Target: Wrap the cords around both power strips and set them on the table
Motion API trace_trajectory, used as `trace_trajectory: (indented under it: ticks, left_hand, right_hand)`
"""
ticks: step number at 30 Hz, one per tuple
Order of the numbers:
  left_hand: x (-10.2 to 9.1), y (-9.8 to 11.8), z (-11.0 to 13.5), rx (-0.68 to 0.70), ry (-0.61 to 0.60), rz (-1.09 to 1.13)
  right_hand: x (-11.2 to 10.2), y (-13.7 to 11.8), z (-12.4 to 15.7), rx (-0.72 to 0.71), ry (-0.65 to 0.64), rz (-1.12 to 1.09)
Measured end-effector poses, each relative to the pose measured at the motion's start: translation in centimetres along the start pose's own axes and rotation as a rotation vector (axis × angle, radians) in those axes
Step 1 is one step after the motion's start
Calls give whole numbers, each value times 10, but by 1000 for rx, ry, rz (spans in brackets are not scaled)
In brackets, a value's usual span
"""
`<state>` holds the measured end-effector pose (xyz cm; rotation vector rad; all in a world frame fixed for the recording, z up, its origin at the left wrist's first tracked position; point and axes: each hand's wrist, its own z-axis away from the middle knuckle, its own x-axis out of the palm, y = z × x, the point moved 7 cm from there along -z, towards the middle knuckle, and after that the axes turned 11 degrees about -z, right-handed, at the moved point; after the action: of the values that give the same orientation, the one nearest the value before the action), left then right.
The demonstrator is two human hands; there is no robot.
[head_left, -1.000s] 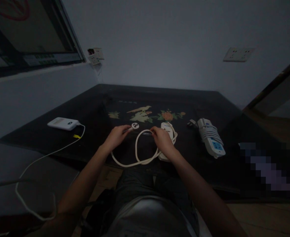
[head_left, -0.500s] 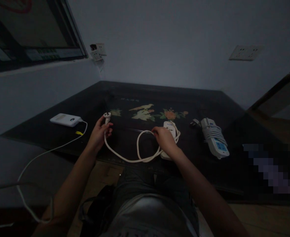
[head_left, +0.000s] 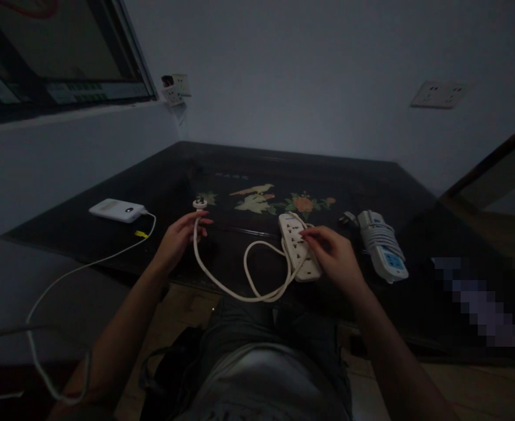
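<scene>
Head view: gripping cord (head_left: 257,300) just below plug (head_left: 200,203) with left fingers (head_left: 189,217). Pinched-looking at strip (head_left: 298,248), on worktop (head_left: 362,181) beneath right fingers (head_left: 317,233); can't tell if holding cord there. Probably light, hard-shelled, springy-corded. Best held by strip's long sides, plug's body.

head | worn on head, looking forward and down | near table (head_left: 226,254) | wall (head_left: 292,76) farther off
</scene>
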<state>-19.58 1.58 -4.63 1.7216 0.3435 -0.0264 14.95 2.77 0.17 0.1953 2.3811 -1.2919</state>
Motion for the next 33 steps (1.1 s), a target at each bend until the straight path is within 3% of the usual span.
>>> trace_trajectory:
  ticks: [4, 10, 14, 18, 22, 24, 28, 33]
  left_hand:
    - [8, 23, 1, 108, -19, -236]
    - [12, 65, 5, 363, 145, -802]
    - [12, 93, 7, 529, 294, -975]
    - [9, 124, 16, 691, 504, -977]
    - [16, 143, 22, 819, 376, -949]
    - [16, 145, 22, 790, 329, -1025]
    - [6, 133, 10, 530, 190, -1253]
    - [-25, 108, -3, 343, 70, -1441]
  right_hand:
    - [-3, -5, 42, -91, -100, 104]
    - [22, -11, 84, -266, -168, 289]
    - [32, -12, 88, -301, -142, 358]
    - [42, -17, 79, -305, -165, 334]
    - [45, -16, 70, -231, -133, 290]
    - [44, -14, 67, -190, -110, 285]
    - [41, -9, 68, -157, -92, 283]
    - [37, -5, 69, -139, -17, 231]
